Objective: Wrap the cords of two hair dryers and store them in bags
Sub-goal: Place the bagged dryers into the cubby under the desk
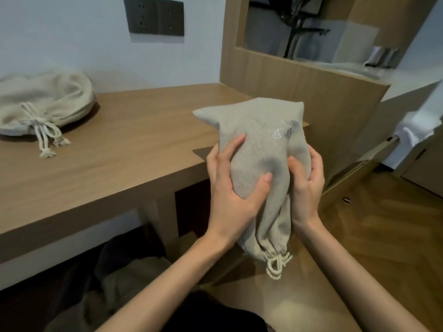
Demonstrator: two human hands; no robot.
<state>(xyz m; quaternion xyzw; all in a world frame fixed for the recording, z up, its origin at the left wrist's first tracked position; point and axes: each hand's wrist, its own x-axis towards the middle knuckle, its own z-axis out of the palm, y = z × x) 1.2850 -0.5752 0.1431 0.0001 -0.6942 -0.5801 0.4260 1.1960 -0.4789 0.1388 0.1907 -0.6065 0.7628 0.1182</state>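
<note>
A light wooden counter (131,144) runs along a pale wall that carries a dark socket panel (153,16). At the counter's right end a wooden partition (299,82) rises, with a mirror-like opening in its upper part, and a herringbone wood floor (383,236) spreads below on the right. Near the counter's far left edge lies a second bag (48,99), flat on its side, its mouth gathered shut and its cream cord (45,135) trailing toward the front edge. The beige bag (259,144) is off the counter, held in the air just past the near right corner. It is upended, with its two bottom corners pointing up and its cinched mouth and knotted drawstring (278,263) hanging toward the person. A faint printed mark shows on its upper face, and what fills it is hidden by the cloth. The left hand (230,188) grips the bag's left side, its fingers (236,142) curled round the far edge and its thumb pressed into the front. The right hand (306,185) grips the right side in the same way, fingers (316,159) wrapped round the cloth and thumb dug into the middle. The bag's bulging body sits between the two palms, with the neck below the wrists.
</note>
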